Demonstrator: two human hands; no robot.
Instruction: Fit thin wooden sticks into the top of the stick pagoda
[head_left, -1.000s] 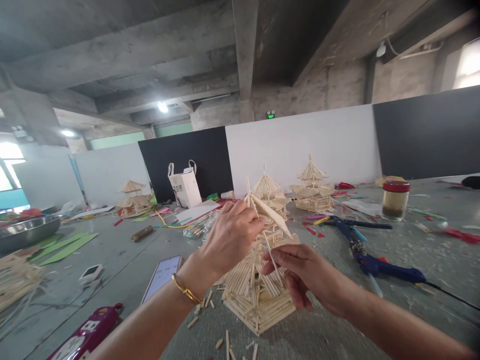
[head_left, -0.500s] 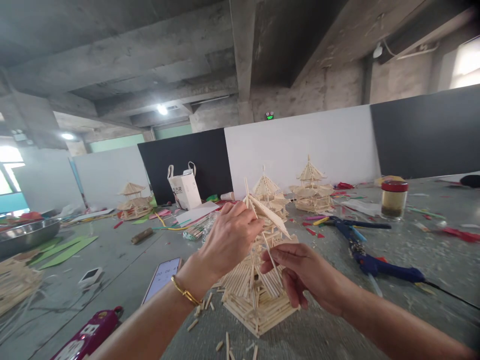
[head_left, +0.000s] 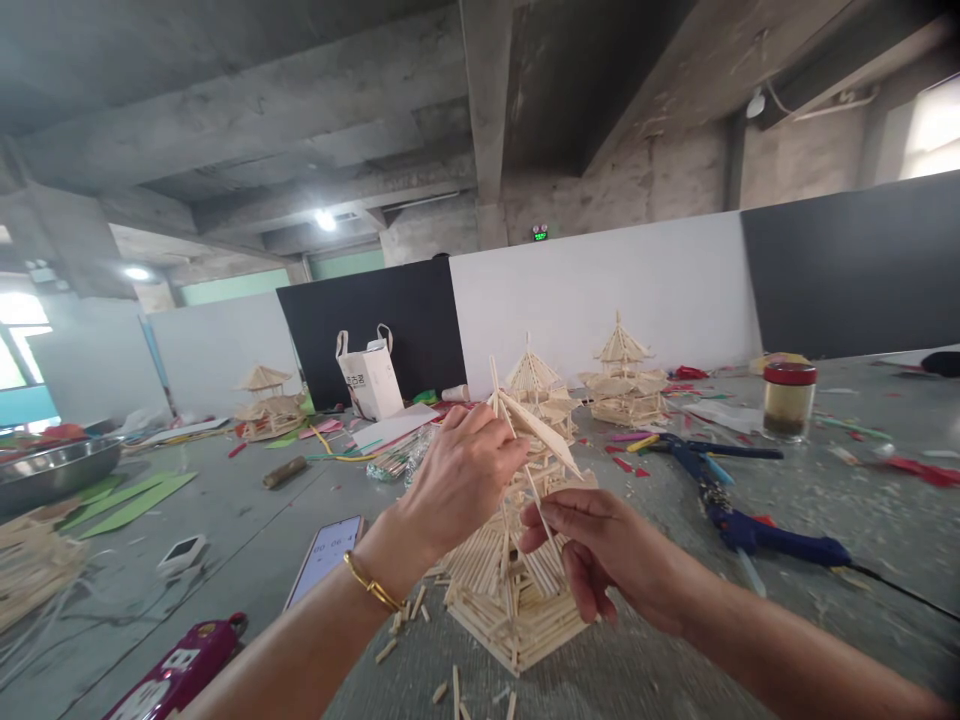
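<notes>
I am seeing my left hand (head_left: 457, 480) pinching a triangular roof panel (head_left: 541, 432) atop the stick pagoda (head_left: 510, 590) standing on the table (head_left: 660, 660), while my right hand (head_left: 607, 550) is gripping a thin stick (head_left: 541, 508) against it. A red-lidded jar (head_left: 790, 400) is holding something yellowish.

Glue gun (head_left: 757, 528) right of stick pagoda (head_left: 510, 595)

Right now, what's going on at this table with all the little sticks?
A person is building a small stick pagoda on the grey table. The left hand pinches a triangular roof panel at the top of the model, while the right hand holds a single thin stick against it. Finished pagodas stand behind, and a blue glue gun lies to the right.
</notes>
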